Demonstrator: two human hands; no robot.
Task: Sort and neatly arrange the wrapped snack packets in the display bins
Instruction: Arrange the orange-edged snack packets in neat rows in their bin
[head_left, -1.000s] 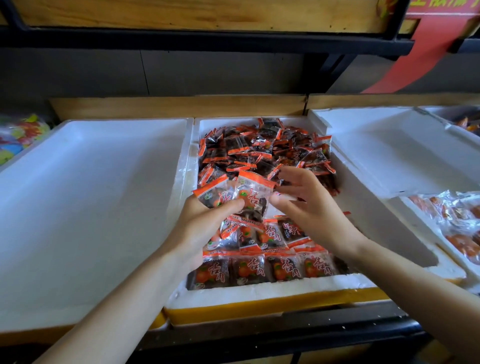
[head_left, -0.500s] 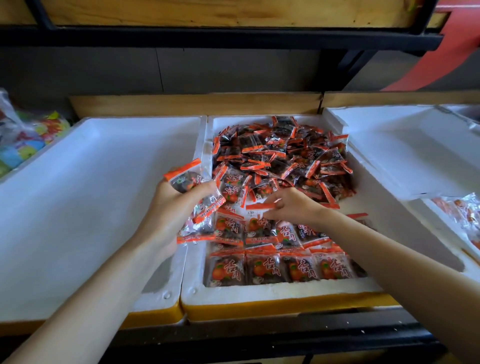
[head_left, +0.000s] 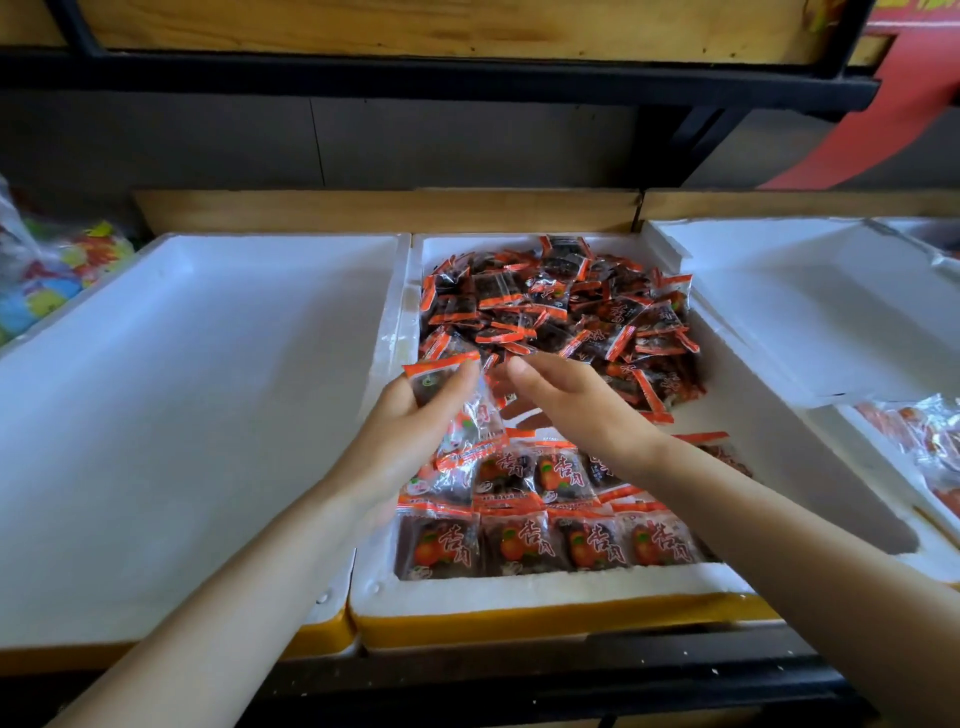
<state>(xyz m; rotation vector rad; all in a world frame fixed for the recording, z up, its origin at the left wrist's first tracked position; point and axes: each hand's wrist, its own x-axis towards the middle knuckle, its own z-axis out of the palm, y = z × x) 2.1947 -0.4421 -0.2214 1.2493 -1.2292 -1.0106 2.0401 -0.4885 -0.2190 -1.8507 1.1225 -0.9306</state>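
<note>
The middle white foam bin (head_left: 545, 590) holds orange-and-clear snack packets. A neat front row (head_left: 545, 545) lies flat along its near wall, and a loose heap (head_left: 561, 306) fills the far half. My left hand (head_left: 410, 436) grips a small stack of packets (head_left: 457, 410) over the bin's left side, thumb on top. Just right of it, my right hand (head_left: 576, 405) hovers over the packets with fingers reaching toward the held stack; whether it pinches one is hidden.
A wide white foam bin (head_left: 197, 395) lies to the left with nothing in it. A tilted foam lid (head_left: 810, 312) rests to the right, over another bin with packets (head_left: 924, 441). Colourful sweets (head_left: 47, 280) sit far left. A dark shelf beam (head_left: 415, 73) runs overhead.
My left hand moved right with its stack, back over the middle bin. My right hand lifted from the arranged rows and came up beside the stack.
</note>
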